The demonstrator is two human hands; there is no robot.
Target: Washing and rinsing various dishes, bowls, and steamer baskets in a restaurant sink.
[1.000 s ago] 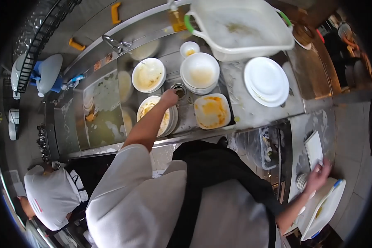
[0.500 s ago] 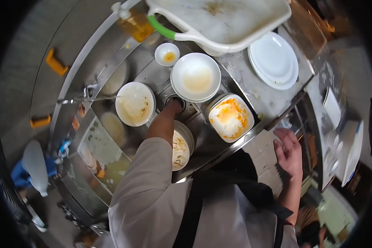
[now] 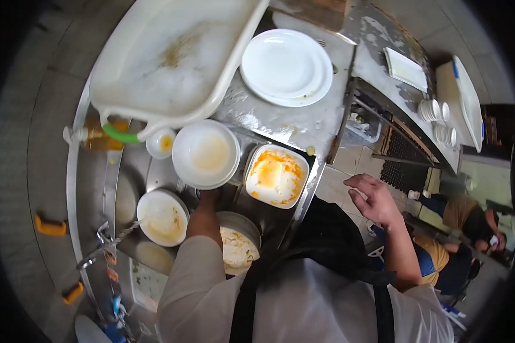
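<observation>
My left hand (image 3: 208, 197) reaches down into the metal sink at the drain. Its fingers are hidden beside the stacked white bowls (image 3: 207, 153). Left of that arm a soiled white bowl (image 3: 161, 217) stands under the tap (image 3: 100, 248). On its other side, partly covered by my sleeve, is a bowl with pale food scraps (image 3: 237, 248). A squarish white dish (image 3: 277, 176) smeared with orange sits at the sink's right edge. In the air to the right, my right hand (image 3: 375, 197) is open, fingers loosely bent, holding nothing.
A large white tub (image 3: 171, 57) with a green handle stands at the far left. White plates (image 3: 286, 66) are stacked on the metal counter. A small white cup (image 3: 161, 143) and a bottle of amber liquid (image 3: 100, 134) are beside the tub. Other people (image 3: 440, 257) are at the right.
The view has turned, bringing more of the right side into sight. My left arm stays down in the sink, its hand now more hidden. My right hand remains raised and without anything in it.
</observation>
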